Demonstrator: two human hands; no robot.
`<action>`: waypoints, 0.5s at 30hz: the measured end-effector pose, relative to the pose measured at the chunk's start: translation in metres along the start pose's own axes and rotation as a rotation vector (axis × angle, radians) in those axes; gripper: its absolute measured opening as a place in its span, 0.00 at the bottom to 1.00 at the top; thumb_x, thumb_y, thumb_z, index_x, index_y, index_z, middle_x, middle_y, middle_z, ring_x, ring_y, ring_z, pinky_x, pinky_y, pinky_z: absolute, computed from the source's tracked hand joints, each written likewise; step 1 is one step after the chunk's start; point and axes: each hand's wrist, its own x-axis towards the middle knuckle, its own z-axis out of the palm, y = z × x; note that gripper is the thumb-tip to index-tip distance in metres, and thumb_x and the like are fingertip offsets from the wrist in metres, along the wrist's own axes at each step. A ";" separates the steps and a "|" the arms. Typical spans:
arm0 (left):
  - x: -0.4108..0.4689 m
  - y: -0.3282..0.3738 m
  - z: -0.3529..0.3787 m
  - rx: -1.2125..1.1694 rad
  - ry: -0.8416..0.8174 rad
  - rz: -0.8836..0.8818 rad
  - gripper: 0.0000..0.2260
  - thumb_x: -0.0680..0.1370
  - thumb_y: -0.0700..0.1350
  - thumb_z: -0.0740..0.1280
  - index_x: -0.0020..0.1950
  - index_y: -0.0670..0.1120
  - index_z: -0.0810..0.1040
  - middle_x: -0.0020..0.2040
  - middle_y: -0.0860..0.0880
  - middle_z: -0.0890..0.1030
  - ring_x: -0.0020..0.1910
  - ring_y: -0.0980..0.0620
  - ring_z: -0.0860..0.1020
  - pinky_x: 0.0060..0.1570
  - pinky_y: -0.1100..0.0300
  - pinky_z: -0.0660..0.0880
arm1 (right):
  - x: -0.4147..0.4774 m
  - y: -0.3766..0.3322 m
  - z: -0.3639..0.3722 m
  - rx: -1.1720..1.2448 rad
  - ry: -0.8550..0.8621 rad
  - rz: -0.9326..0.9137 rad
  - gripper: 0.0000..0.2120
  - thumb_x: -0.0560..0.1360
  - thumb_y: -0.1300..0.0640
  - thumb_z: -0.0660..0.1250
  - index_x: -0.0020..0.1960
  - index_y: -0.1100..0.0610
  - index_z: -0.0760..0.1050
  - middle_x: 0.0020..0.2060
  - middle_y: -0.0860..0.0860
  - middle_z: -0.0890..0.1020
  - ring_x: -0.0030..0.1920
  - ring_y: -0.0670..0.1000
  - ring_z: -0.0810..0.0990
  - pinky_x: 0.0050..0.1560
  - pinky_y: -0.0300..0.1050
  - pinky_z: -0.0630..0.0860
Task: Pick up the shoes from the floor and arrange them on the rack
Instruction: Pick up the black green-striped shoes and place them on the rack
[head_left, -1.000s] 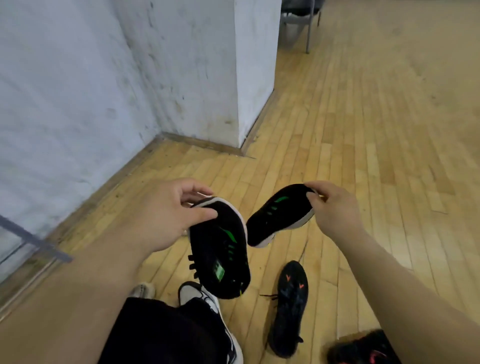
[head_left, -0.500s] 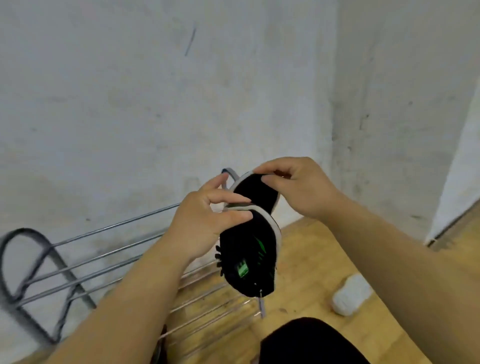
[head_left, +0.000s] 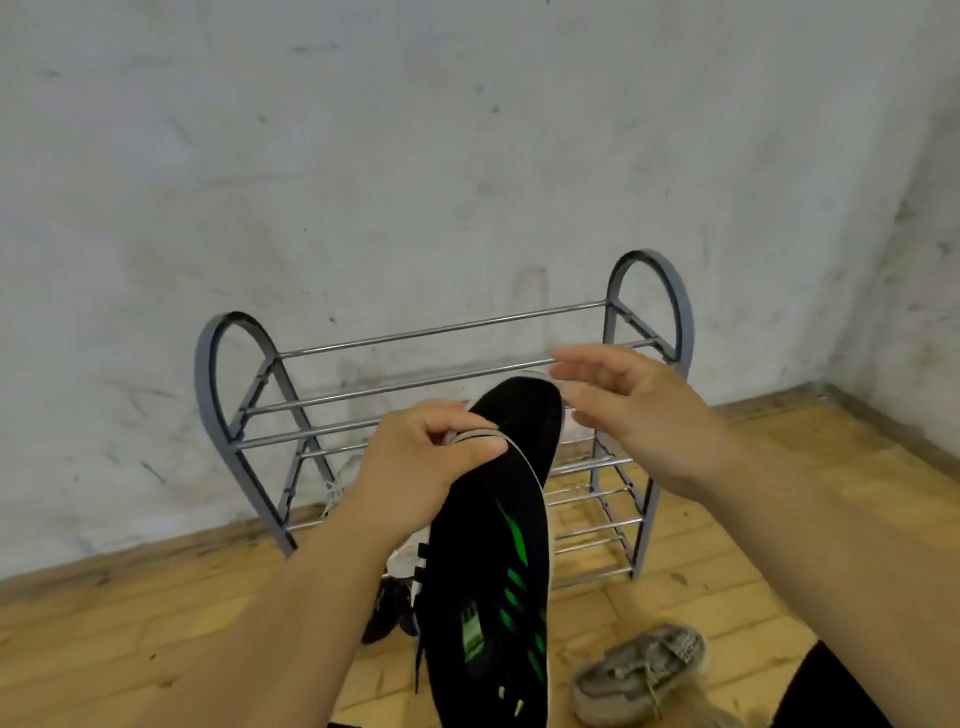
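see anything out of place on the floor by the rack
A grey sneaker lies skewed on the floor in front of the rack, alone; a dark shoe lies nearby, also unshelved.

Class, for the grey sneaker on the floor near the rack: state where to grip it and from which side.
Pinch the grey sneaker at its heel collar, coming down from above: it seems to sit sole-down with laces up, so the opening likely faces upward.

Shiny metal rack (head_left: 447, 328), matt wooden floor (head_left: 779, 499).
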 end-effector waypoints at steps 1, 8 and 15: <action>0.003 0.000 -0.003 -0.040 0.061 -0.009 0.07 0.71 0.43 0.80 0.41 0.57 0.89 0.45 0.56 0.86 0.48 0.55 0.83 0.51 0.60 0.78 | -0.001 -0.001 -0.005 -0.002 0.022 -0.006 0.12 0.79 0.56 0.72 0.58 0.41 0.83 0.54 0.38 0.85 0.55 0.38 0.83 0.57 0.40 0.79; 0.019 -0.004 -0.018 -0.387 0.438 -0.137 0.04 0.73 0.42 0.78 0.44 0.51 0.89 0.44 0.47 0.88 0.47 0.48 0.87 0.48 0.55 0.82 | 0.003 0.018 0.001 -0.124 -0.488 0.223 0.11 0.77 0.59 0.75 0.54 0.43 0.85 0.61 0.44 0.84 0.62 0.41 0.81 0.65 0.43 0.77; 0.028 -0.006 -0.029 -0.702 0.551 -0.271 0.08 0.76 0.42 0.75 0.54 0.44 0.86 0.50 0.44 0.88 0.49 0.46 0.87 0.50 0.51 0.84 | 0.012 0.030 0.014 -0.138 -0.583 0.242 0.20 0.79 0.58 0.72 0.59 0.32 0.82 0.67 0.35 0.77 0.66 0.33 0.73 0.68 0.42 0.71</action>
